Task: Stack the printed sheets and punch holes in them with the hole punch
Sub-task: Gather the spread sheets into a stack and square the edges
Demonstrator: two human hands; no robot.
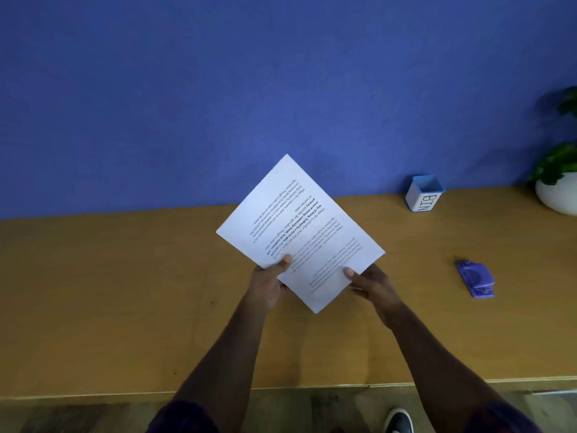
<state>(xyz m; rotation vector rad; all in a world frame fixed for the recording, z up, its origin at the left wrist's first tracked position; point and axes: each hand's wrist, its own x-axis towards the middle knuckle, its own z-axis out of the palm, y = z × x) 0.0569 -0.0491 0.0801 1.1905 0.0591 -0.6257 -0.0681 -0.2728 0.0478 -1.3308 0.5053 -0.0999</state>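
Observation:
A stack of white printed sheets (pixel 296 226) is held up above the wooden table (pixel 125 292), turned like a diamond, its text upside down to me. My left hand (pixel 270 281) grips the lower left edge with the thumb on top. My right hand (pixel 370 284) pinches the lower right edge, thumb on the page. The fingers of both hands are hidden behind the paper. A purple hole punch (pixel 476 278) lies on the table well to the right, apart from both hands.
A small white cup with a blue rim, marked BIN (pixel 425 193), stands at the back right against the blue wall (pixel 218 89). A white pot with a green plant (pixel 559 189) sits at the far right edge. The table's front edge runs near my body.

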